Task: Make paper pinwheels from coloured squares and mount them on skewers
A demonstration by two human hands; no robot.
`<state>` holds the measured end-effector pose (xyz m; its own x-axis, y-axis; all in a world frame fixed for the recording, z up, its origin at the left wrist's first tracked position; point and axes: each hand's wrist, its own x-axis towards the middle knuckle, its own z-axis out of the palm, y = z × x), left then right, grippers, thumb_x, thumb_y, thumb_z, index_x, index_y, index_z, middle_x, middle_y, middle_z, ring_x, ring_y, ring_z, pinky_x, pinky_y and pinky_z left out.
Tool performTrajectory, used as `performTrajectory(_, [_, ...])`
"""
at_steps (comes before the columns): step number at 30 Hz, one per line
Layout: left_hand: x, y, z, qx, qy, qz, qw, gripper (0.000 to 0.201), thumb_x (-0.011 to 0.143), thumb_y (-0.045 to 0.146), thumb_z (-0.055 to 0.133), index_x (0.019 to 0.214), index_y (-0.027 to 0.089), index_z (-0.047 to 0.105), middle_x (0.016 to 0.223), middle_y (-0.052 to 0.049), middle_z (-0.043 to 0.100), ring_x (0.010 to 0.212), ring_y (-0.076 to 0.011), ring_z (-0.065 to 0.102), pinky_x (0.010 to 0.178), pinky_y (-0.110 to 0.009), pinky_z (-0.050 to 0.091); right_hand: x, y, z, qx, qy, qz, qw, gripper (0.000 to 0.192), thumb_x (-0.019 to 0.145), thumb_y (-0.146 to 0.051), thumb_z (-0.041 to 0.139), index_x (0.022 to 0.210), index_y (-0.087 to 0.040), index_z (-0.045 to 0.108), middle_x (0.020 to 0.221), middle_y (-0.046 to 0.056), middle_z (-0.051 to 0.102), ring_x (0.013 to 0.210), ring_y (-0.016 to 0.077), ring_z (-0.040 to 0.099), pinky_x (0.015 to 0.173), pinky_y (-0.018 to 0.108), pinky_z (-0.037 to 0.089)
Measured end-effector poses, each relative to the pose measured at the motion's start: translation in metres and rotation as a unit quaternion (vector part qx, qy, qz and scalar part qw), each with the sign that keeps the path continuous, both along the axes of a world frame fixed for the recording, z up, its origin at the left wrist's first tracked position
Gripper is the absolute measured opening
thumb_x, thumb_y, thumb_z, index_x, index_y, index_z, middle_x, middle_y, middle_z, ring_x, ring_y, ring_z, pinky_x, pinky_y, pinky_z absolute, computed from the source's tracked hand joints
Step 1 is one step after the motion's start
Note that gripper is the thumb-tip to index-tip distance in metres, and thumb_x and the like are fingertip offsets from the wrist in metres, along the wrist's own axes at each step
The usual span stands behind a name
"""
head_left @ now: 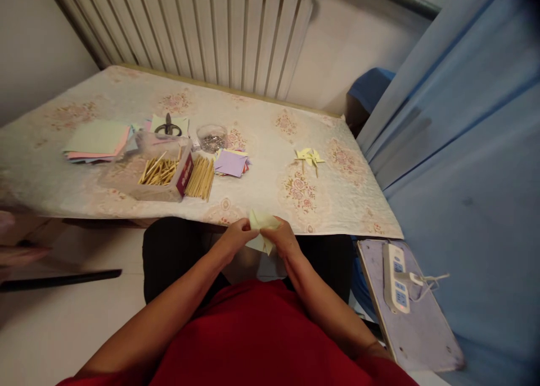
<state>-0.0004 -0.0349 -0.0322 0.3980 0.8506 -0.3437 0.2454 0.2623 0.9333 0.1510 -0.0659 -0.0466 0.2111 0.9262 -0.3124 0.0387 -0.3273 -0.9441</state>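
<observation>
Between my two hands, just off the table's front edge, is a pale yellow-green paper pinwheel piece [262, 221] with its corners partly folded inward. My left hand [240, 231] pinches its left side between thumb and fingers. On the other side my right hand [280, 234] grips it, the thumb pressed toward the middle. Whether a pin sits at the centre is too small to tell. Finished-looking yellow pinwheels [310, 157] on short sticks lie on the table beyond my right hand. A stack of cut paper squares [231, 164], purple on top, lies ahead of my left hand.
On the floral-covered table [261, 127] stand a clear plastic box [158, 192] of wooden sticks, a row of sticks [199, 178], a small bowl of pins [212, 138], scissors [168, 128] and coloured paper sheets [98, 139]. A power strip [396, 279] rests on a stool at right.
</observation>
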Motion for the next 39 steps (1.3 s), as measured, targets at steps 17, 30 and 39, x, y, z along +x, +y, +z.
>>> performTrajectory(17, [-0.006,0.013,0.008,-0.072,-0.065,-0.082,0.992,0.021,0.061,0.020,0.060,0.082,0.016,0.062,0.071,-0.002,0.066,0.067,-0.0178,0.060,0.059,-0.026,0.044,0.026,0.002,0.015,-0.006,0.180,0.136,0.974,0.046,0.065,-0.042,0.073,0.103,-0.017,0.066,0.085,0.004,0.069,0.069,0.0143,0.060,0.066,0.026,0.046])
performTrajectory(30, [-0.006,0.017,0.020,-0.022,-0.016,-0.186,0.982,0.015,0.058,0.019,0.055,0.071,0.019,0.062,0.065,0.001,0.062,0.062,-0.0163,0.056,0.054,-0.023,0.039,0.032,0.020,0.034,-0.034,-0.047,0.310,0.949,0.019,0.063,-0.029,0.068,0.076,-0.015,0.070,0.060,-0.003,0.060,0.053,0.0095,0.048,0.050,0.020,0.036])
performTrajectory(39, [-0.007,0.021,0.004,0.055,0.035,-0.131,0.989,0.007,0.059,0.021,0.061,0.064,0.019,0.059,0.055,0.003,0.053,0.057,-0.0152,0.050,0.052,-0.025,0.033,0.028,0.020,0.025,-0.005,-0.110,0.311,0.944,0.007,0.064,-0.023,0.063,0.062,-0.016,0.063,0.052,-0.006,0.050,0.049,0.0071,0.038,0.048,0.020,0.029])
